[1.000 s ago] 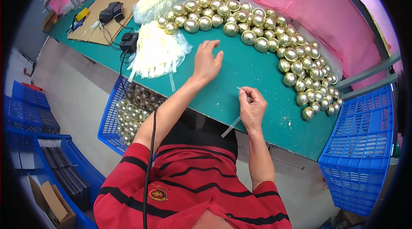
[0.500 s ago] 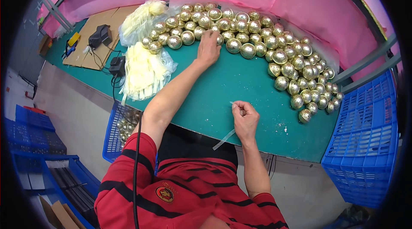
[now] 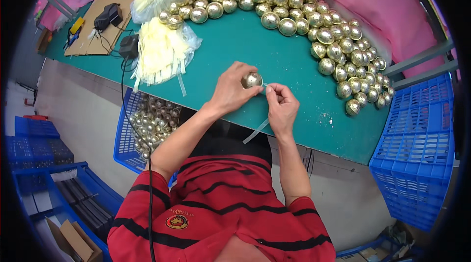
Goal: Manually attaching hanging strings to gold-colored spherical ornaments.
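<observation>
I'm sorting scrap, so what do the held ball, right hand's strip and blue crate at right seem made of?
Ball: glossy gold metal or coated plastic, given its highlights. Strip: probably plastic, thin and translucent. Crate: likely molded plastic, uniformly blue, slotted.

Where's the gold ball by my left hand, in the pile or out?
Out: the left hand holds the gold ball, visibly apart from the pile.

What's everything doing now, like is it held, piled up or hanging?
Left hand: closed on a gold ball.
Gold ball: held.
Right hand: pinching a clear strip.
Clear strip: pinched, tail loose.
Other gold balls: heaped on the green table.
Nearer pale strips: lying spread out.
Left blue basket: holding shiny balls.
Black cable: hanging down.
</observation>
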A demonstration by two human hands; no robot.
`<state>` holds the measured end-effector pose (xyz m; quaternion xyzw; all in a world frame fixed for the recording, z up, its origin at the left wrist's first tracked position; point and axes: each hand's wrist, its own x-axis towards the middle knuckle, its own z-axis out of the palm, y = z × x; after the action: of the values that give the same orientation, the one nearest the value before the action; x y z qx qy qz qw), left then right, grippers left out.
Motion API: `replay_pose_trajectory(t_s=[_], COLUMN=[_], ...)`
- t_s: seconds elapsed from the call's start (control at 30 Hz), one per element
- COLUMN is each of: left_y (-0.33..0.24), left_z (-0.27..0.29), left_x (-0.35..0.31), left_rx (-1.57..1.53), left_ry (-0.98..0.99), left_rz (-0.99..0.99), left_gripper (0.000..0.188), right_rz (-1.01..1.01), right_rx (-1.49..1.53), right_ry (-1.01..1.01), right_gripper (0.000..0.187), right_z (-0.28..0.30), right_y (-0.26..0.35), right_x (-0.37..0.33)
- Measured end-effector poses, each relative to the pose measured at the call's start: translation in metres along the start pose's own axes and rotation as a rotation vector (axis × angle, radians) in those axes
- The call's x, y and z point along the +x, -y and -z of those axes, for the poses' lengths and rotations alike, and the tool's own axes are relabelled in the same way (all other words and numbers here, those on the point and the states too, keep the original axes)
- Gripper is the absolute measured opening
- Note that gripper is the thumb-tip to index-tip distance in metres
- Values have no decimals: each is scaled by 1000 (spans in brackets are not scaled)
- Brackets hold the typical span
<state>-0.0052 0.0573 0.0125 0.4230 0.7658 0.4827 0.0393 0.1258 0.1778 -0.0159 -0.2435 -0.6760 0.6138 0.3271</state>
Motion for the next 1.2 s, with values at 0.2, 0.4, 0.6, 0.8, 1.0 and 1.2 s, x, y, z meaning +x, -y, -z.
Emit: replay_pose_trajectory(t_s=[0.2, 0.4, 0.6, 0.8, 1.0, 1.2], left_y=[-5, -13, -10, -13, -18, -8], left_z=[-4, -1, -6, -6, -7, -1], left_x=[-22, -36, -39, -41, -47, -53], left_rx=[-33, 26, 5, -23, -5, -257], left_ry=[-9, 18, -18, -10, -35, 51], left_rz=[-55, 33, -37, -6, -31, 120], left_gripper=[50, 52, 53, 51, 51, 33], right_rz=[80, 78, 158, 190, 193, 171], right_rx=[-47, -107, -206, -224, -254, -207], right_ry=[-22, -58, -49, -47, -55, 31], right_gripper=[10, 11, 9, 9, 11, 13], right_z=[-11, -5, -7, -8, -6, 2], right_y=[2, 5, 13, 14, 23, 31], right_x=[-17, -25, -26, -28, -27, -28])
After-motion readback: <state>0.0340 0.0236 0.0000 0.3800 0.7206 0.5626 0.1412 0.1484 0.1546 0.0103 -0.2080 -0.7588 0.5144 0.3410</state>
